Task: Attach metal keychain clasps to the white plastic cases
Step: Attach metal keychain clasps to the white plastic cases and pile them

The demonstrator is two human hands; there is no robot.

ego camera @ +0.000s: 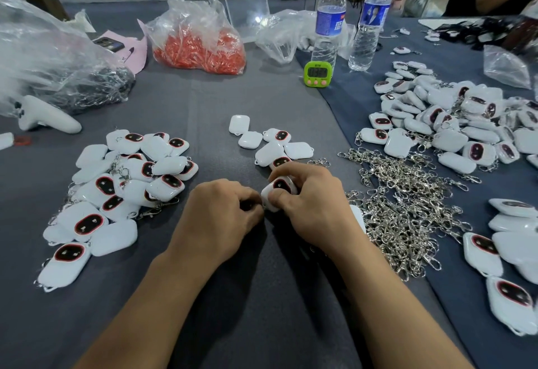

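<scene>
White, glossy and rounded, the plastic case [279, 189] is pinched in the right hand [308, 205] over grey cloth [262, 296], the left hand [221, 217] curled against its edge, its grip hidden, near tangled shiny metal clasps [407, 208].

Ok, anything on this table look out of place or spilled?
Nothing looks spilled or broken. One odd item: a white handheld controller lying at the left beside the clear plastic bag, unrelated to cases or clasps.
</scene>
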